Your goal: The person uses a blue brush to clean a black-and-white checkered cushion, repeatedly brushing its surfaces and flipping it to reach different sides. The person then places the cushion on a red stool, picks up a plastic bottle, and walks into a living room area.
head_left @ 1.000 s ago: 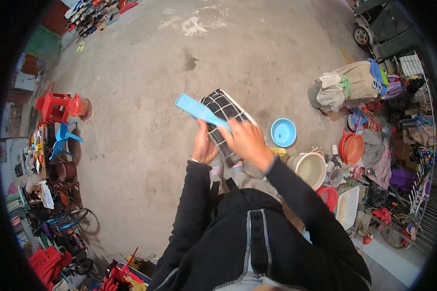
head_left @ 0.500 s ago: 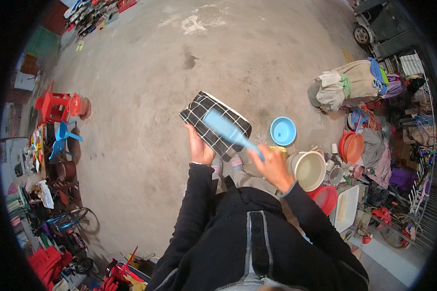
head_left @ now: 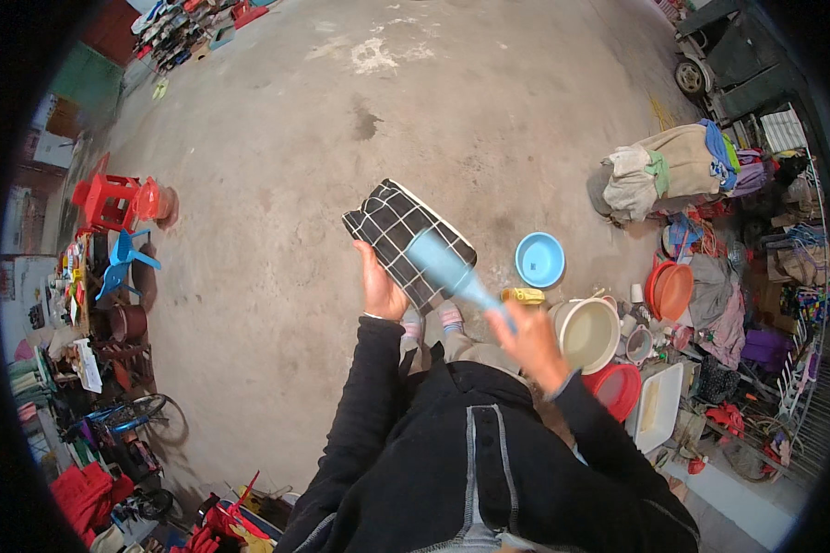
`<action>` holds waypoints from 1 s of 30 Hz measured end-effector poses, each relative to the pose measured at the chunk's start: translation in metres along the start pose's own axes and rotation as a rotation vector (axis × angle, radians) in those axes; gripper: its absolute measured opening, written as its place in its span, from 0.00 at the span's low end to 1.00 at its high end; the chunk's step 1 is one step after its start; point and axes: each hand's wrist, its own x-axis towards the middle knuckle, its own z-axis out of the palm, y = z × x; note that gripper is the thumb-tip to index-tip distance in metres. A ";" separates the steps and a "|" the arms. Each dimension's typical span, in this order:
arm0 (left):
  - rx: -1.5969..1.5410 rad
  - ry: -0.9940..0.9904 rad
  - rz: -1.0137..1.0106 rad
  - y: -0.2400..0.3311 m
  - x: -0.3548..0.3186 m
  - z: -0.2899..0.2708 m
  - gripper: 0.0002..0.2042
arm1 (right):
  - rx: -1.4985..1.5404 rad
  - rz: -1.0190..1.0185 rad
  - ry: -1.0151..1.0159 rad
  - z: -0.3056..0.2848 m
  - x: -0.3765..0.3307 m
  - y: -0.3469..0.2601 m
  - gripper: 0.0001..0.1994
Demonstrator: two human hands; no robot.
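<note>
Left hand [head_left: 385, 286] holds checked thing [head_left: 395, 227] by edge. Right hand [head_left: 530, 341] grips blue tool [head_left: 444, 268], maybe brush, blurry. Hard push could knock checked thing loose.

1. The person wears a black top [head_left: 424, 470] with long sleeves, the left sleeve [head_left: 353, 387] and the right sleeve [head_left: 609, 438] both plain black.
2. Along its front goes a dark placket [head_left: 491, 456], with pale grey stitching [head_left: 471, 452] at the edges.
3. A thin whitish band [head_left: 373, 316] circles the left wrist; a greyish band [head_left: 561, 384], the right.
4. Below are light beige trousers [head_left: 475, 353] and pinkish striped socks [head_left: 451, 318].
</note>
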 end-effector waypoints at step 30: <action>0.364 -0.007 -0.041 0.019 -0.021 0.052 0.31 | -0.039 -0.206 0.052 -0.009 0.023 -0.032 0.12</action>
